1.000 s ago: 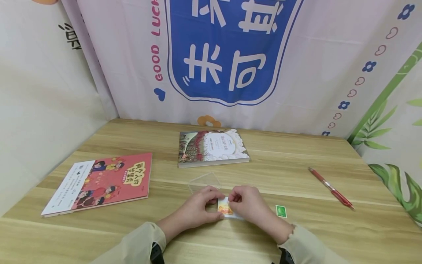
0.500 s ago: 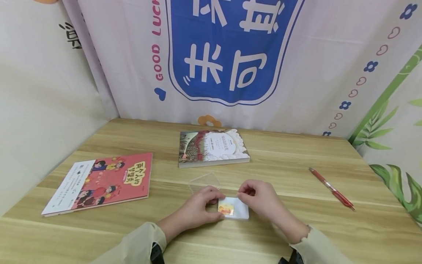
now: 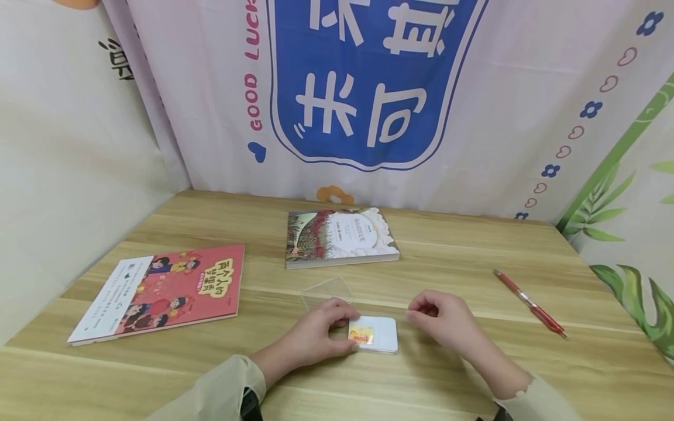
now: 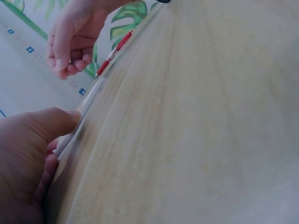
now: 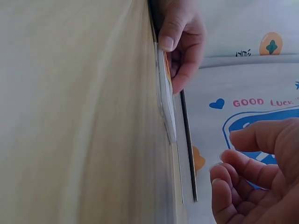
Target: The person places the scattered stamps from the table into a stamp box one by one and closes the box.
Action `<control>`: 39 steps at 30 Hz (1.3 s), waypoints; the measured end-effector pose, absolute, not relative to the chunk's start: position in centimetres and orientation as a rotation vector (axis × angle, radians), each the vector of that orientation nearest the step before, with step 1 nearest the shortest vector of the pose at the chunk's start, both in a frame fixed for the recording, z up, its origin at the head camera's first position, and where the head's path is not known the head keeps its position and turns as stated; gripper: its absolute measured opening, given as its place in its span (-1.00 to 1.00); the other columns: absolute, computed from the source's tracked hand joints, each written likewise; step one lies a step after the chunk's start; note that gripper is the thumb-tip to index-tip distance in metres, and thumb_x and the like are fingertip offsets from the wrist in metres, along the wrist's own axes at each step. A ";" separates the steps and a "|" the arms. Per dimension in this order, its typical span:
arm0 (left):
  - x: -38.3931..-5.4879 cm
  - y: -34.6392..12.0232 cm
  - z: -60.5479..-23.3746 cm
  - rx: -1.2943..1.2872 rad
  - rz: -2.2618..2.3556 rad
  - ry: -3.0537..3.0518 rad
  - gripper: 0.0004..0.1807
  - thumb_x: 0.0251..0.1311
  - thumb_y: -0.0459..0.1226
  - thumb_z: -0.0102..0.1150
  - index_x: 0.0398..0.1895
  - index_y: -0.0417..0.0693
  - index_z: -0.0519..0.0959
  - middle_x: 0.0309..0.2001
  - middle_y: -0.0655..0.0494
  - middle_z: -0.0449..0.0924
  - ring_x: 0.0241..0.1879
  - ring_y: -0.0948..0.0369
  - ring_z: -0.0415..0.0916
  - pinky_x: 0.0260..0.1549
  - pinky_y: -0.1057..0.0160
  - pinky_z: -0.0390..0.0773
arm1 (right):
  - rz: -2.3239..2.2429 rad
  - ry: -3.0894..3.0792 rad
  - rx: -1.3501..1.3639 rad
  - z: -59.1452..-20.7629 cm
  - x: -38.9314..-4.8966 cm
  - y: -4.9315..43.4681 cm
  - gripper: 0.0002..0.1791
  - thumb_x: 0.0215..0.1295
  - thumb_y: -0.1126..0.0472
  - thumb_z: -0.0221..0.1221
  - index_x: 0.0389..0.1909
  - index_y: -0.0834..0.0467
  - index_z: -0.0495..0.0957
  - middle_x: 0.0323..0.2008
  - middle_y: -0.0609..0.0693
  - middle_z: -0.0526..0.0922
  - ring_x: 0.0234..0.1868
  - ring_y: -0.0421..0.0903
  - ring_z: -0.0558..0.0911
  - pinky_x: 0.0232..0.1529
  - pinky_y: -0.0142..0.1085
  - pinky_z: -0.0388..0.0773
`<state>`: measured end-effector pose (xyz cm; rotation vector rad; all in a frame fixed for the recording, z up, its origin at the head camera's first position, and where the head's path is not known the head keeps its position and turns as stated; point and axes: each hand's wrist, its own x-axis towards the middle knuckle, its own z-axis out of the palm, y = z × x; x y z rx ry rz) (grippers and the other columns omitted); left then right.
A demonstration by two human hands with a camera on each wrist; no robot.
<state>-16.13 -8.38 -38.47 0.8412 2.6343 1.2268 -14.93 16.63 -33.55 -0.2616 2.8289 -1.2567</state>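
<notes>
Left hand (image 3: pixel 316 332): reaching in from the front edge of the bench (image 3: pixel 463 251), pinching the left end of the white card stack (image 3: pixel 385 334) between thumb and fingers
Right hand (image 3: pixel 446 318): raised above the bench, nearer the right edge than the stack, with fingers loosely curled, thumb tip apart from index finger
Stack: near the front edge, midway between side edges, bearing a small orange picture (image 3: pixel 363 335)

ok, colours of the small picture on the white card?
The small picture is mostly yellow and orange; best in the head view.
</notes>
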 end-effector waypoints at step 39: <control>-16.1 -8.3 -38.6 0.832 1.215 2.643 -0.57 -0.06 -0.18 0.37 -0.04 -0.01 0.56 -0.06 0.23 0.44 -0.13 0.32 0.41 -0.07 0.36 0.46 | -1.059 2.822 -0.153 -35.6 -13.2 22.9 -0.71 0.09 0.21 0.27 -0.16 0.25 0.60 -0.34 -0.04 0.57 -0.31 -0.16 0.46 -0.37 -0.44 0.44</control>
